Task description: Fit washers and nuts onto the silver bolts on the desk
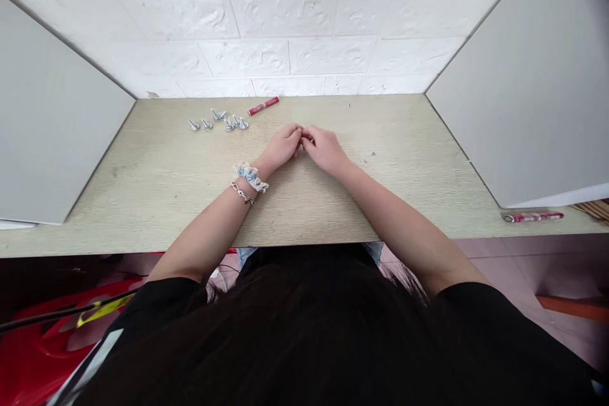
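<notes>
My left hand (284, 144) and my right hand (324, 148) meet fingertip to fingertip over the middle of the table (328, 216). Both are closed, thumbs and fingers pinched together. A small dark bit shows just below the fingertips, but what they hold, if anything, is mostly hidden. Left of my hands, several silver bolts (229, 124) with washers or nuts on them stand in a loose group. Behind them, near the wall, lies a red tube (263, 106) with pale markings.
A white brick-pattern wall (314, 54) closes off the back. Grey panels (52, 120) stand at the left and right (528, 89). Another red tube (533, 217) lies by the front right edge, close to some brown sticks (592, 209). A red plastic thing (42, 355) is below the table at left.
</notes>
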Motion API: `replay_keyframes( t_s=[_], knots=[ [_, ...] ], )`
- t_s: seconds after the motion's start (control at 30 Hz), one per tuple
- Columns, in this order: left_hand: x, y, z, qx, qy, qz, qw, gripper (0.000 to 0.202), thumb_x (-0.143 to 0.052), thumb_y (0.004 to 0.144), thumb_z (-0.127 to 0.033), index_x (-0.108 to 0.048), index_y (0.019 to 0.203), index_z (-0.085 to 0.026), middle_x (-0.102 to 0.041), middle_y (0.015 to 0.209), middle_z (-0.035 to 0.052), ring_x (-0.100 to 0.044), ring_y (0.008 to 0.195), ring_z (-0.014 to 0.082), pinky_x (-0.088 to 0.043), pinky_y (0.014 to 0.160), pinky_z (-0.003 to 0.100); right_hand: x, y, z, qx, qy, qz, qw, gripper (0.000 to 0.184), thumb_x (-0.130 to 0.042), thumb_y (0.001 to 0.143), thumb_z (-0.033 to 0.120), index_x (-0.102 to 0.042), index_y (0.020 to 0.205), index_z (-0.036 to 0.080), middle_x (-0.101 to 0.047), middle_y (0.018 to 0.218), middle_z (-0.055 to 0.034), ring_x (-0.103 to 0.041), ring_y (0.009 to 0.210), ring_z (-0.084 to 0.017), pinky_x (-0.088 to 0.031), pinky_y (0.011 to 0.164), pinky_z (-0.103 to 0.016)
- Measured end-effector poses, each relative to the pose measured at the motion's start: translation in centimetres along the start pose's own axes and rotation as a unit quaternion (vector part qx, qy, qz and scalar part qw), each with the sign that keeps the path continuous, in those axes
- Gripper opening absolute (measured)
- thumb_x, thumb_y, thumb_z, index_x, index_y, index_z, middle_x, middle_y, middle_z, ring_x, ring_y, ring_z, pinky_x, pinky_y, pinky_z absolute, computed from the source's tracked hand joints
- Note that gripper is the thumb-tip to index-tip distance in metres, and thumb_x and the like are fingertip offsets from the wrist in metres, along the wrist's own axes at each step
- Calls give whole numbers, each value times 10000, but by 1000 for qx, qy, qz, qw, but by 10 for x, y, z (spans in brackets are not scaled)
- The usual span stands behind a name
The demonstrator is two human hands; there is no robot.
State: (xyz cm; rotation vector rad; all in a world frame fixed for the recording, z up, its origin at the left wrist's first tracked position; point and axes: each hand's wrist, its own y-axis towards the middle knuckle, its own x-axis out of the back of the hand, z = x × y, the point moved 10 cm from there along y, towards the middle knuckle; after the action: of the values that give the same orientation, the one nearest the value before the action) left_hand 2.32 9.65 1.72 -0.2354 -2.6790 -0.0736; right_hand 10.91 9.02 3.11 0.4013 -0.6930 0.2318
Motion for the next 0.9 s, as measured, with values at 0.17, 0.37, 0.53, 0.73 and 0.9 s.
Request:
replay_keyframes(
  t_s=[0.17,0.37,0.53,0.73,0.9],
  knots=[
    [-1,0,-6,-18,-94,4,995,208,-413,921,-263,-526,777,-164,-479,612,-30,-464,534,75,-374,564,218,11,1,-7,-32,53,-56,997,105,-500,809,254,-525,889,191,-613,840,-8,-541,740,-127,-422,740,-282],
    [-3,0,-5,-13,-122,29,992,148,-565,854,-245,-539,747,-146,-523,649,-27,-458,554,56,-373,573,201,15,0,-3,-17,34,-60,997,90,-508,763,248,-489,837,199,-593,813,2,-503,696,-123,-411,692,-284],
    [-2,0,-8,-21,-135,24,990,173,-518,880,-224,-544,731,-141,-512,623,-28,-462,537,55,-378,569,200,15,2,-3,-4,41,-70,997,118,-517,743,224,-499,855,195,-578,817,-2,-518,735,-128,-420,709,-287],
    [0,1,-4,7,-171,-5,985,204,-436,921,-224,-524,751,-153,-516,640,-25,-481,526,53,-409,587,195,16,3,-1,-4,55,-77,995,111,-513,780,235,-528,880,189,-611,933,-32,-552,835,-142,-446,773,-299],
    [7,4,1,-2,-117,-47,992,186,-417,928,-229,-499,774,-166,-525,653,-32,-505,508,55,-409,562,195,11,3,-2,-15,50,-58,997,118,-497,821,266,-550,888,184,-630,950,-41,-548,772,-135,-448,762,-297]
  ],
)
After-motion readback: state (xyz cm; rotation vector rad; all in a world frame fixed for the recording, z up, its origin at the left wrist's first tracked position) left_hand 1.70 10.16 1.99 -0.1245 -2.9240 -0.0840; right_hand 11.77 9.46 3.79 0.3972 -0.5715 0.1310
